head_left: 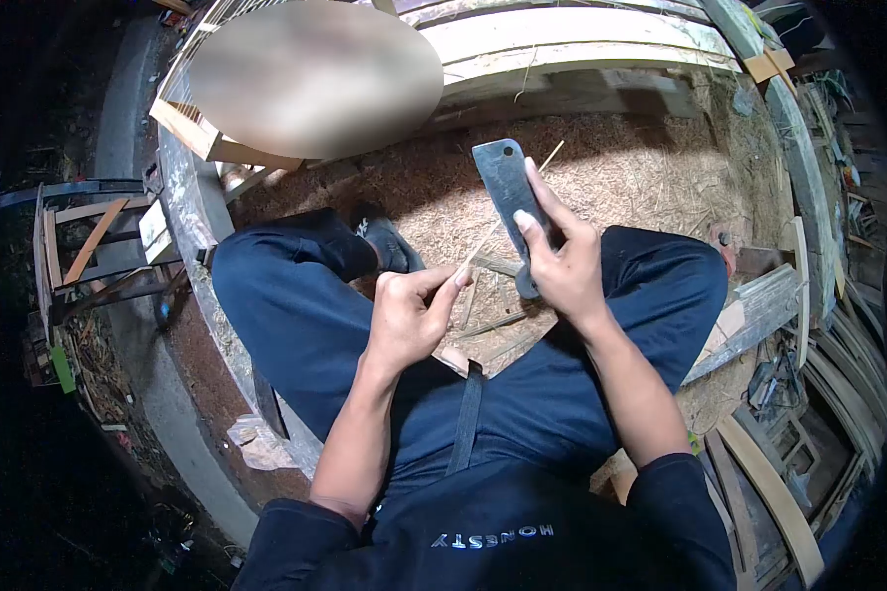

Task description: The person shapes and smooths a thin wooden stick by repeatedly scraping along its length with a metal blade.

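Left hand (404, 320): fingertips pinched on a thin stick (554, 154); a loose pinch could let it twist.
Right hand (569, 271): fingers clamped on a cleaver (503, 182); slipping could bring it onto the left fingers (cutting edge hard to tell).
Beyond the fingertips: the stick may snap if pressed.

The cleaver (504, 182) is dark grey, the thin stick (483, 239) pale straw yellow. The trousers (296, 305) are navy blue, and the black shirt (562, 522) carries silvery-white lettering (493, 536). Tan shavings (621, 187) speckle the brown ground (217, 369); a bright green piece (63, 369) shows at the left
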Demonstrator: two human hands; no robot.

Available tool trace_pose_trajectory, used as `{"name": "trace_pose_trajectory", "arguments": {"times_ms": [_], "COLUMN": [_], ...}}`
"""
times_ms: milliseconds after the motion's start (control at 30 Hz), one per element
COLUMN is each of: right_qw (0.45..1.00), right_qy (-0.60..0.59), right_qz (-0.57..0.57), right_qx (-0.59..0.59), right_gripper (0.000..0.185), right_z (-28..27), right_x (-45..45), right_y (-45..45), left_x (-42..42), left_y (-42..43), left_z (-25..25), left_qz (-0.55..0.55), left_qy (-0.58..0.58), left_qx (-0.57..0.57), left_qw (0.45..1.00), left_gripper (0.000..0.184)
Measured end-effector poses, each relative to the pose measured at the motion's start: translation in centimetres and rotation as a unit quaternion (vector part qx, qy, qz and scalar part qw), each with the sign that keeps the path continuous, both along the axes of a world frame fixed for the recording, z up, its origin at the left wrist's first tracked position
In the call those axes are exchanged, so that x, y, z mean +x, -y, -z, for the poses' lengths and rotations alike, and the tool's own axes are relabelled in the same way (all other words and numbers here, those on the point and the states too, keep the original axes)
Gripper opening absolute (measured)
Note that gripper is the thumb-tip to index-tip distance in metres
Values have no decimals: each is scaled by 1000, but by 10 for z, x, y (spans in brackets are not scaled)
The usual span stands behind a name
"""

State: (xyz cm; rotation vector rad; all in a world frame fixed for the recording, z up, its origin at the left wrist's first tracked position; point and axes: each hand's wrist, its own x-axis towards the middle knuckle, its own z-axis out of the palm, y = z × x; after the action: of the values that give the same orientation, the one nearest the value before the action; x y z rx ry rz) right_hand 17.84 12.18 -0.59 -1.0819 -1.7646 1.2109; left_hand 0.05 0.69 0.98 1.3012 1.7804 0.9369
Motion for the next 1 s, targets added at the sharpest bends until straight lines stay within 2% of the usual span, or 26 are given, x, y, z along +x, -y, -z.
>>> {"name": "trace_pose_trajectory", "arguments": {"times_ms": [67, 100, 133, 200, 267, 333, 400, 433, 467, 533, 567, 733, 800, 833, 867, 933, 1000], "right_qw": [998, 998, 997, 998, 1000, 999, 999, 995, 995, 999, 999, 999, 999, 997, 999, 1000, 996], "right_qy": [6, 12, 24, 18, -4, 11, 27, 46, 45, 25, 21, 17, 6, -38, 7, 3, 1], "right_qz": [-28, -55, -72, -63, -4, 5, -8, -4, -4, 0, 16, -27, -26, 11, 23, 7, -77], "right_qx": [-48, 8, -9, 6, -13, -42, -21, 90, 91, 45, -43, 42, -29, -60, -22, -7, 33], "right_gripper": [55, 56, 57, 57, 59, 58, 58, 58, 58, 59, 59, 61, 60, 58, 59, 59, 59], "right_z": [-6, -3, -4, -1, 4, -3, -1, 6, 8, 4, 2, 7, 0, -3, 2, 1, 3], "right_x": [3, 2, 2, 0, 1, 5, 6, 6, 7, 6, 8, 5, 6, 2, 5, 4, 0], "right_y": [2, 6, 14, 14, -1, -5, 0, 1, -1, -1, -5, 11, 6, 2, -4, -1, 14], "left_x": [5, 6, 6, 3, 1, 2, 3, 1, -2, 0, 0, 2, 0, -1, -2, 0, 1], "left_y": [-1, -2, -2, -2, 0, 1, 1, 3, 5, 7, 7, 3, 7, 7, 6, 3, 3], "left_z": [3, 4, 4, -2, -5, -4, -6, -8, -10, -9, -7, -5, -3, 0, 0, -1, -2], "left_qz": [1, -9, -19, -18, 7, 6, 4, 9, 15, 16, 12, -2, -10, 2, 3, 8, -3], "left_qy": [12, 20, 25, 21, -2, -3, -2, -4, -7, -13, -7, 21, 22, 13, 12, 7, 17], "left_qx": [34, 39, 43, 35, 7, 10, 18, 3, -15, -7, 13, 20, 6, 29, 28, 31, 4], "left_qw": [999, 999, 999, 999, 1000, 1000, 1000, 1000, 1000, 1000, 1000, 1000, 1000, 999, 1000, 999, 1000], "left_gripper": [14, 14, 14, 13, 13, 13, 13, 14, 15, 14, 13, 13, 14, 14, 14, 14, 14]}}
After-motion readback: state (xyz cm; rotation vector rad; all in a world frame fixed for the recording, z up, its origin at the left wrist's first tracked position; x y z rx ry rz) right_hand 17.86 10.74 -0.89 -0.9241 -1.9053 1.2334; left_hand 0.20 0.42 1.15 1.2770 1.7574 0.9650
